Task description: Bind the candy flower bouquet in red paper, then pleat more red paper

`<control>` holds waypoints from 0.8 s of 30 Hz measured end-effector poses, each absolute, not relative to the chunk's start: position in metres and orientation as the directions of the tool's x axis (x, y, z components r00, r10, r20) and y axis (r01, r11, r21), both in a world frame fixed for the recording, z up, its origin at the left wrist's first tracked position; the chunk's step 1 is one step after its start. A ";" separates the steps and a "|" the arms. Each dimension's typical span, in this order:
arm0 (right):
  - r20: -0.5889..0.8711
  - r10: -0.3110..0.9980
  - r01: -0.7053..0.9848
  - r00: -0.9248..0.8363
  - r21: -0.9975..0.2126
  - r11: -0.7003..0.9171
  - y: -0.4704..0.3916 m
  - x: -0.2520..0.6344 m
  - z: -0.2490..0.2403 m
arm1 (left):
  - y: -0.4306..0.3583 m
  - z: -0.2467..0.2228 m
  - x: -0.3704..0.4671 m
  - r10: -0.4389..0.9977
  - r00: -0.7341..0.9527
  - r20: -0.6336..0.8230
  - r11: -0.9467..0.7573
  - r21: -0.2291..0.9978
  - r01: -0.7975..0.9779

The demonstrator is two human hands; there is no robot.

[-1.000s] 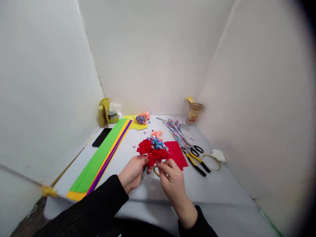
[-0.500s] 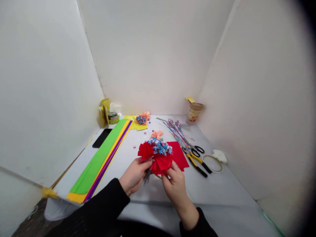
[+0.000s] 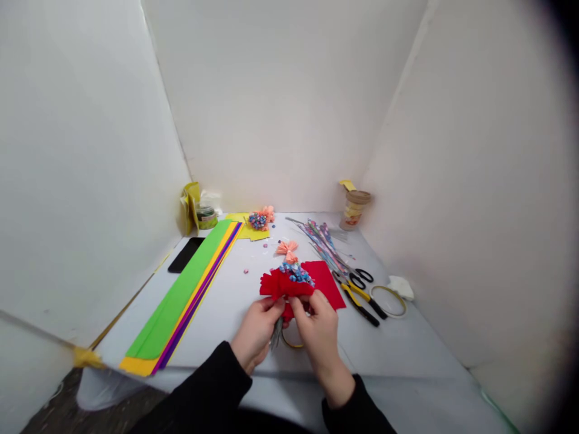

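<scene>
The right hand [image 3: 319, 322] has slid in close to the left hand [image 3: 256, 331], and the red paper frill [image 3: 279, 284] has folded up, hiding more of the blue flowers [image 3: 299, 275]. The frill is held over the table at six o'clock from the middle of the view, with a peach bow [image 3: 287, 249] at its twelve and scissors [image 3: 364, 276] at its three. Both hands pinch it, left at its seven, right at its five. It looks light, soft and easy to crush or tear, likely not slippery. The grey stems [image 3: 276, 335] seem thin and bendy. The best hold seems low, just above them, squeezing gently.
</scene>
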State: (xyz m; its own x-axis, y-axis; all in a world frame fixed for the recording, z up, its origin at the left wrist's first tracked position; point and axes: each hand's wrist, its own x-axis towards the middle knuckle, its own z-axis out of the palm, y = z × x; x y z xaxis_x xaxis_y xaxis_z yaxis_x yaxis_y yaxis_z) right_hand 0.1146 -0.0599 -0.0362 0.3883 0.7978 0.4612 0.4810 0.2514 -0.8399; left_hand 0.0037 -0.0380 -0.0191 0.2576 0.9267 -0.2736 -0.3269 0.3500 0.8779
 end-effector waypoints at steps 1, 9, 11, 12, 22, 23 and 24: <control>0.438 0.796 0.470 0.418 -0.854 0.223 -0.058 0.113 -0.036 | -0.039 -0.020 0.005 0.929 0.243 -0.278 0.348 0.881 -0.320; 0.217 0.857 0.332 0.467 -0.942 0.057 -0.053 0.115 -0.040 | -0.041 -0.024 0.005 0.936 0.194 -0.295 0.343 0.889 -0.304; 0.236 0.850 0.351 0.471 -0.934 0.065 -0.053 0.116 -0.040 | -0.042 -0.023 0.006 0.936 0.193 -0.296 0.344 0.888 -0.306; 0.253 0.842 0.369 0.476 -0.927 0.070 -0.054 0.116 -0.040 | -0.042 -0.023 0.007 0.936 0.192 -0.296 0.344 0.886 -0.311; 0.539 0.705 0.588 0.461 -0.781 0.212 -0.058 0.108 -0.040 | -0.047 -0.039 0.014 0.944 0.175 -0.279 0.326 0.862 -0.389; 0.554 0.684 0.596 0.474 -0.774 0.214 -0.058 0.108 -0.040 | -0.048 -0.041 0.015 0.950 0.169 -0.263 0.310 0.864 -0.396; 0.560 0.665 0.595 0.494 -0.776 0.210 -0.057 0.108 -0.041 | -0.050 -0.042 0.017 0.954 0.161 -0.252 0.297 0.864 -0.407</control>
State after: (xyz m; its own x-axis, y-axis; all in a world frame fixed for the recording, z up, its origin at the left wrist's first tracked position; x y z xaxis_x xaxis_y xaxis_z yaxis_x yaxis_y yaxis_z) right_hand 0.1079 -0.0569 -0.0413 0.4943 0.6653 0.5595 0.5952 0.2102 -0.7756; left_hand 0.0169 -0.0495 -0.0422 0.1611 0.9541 -0.2524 -0.4067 0.2972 0.8639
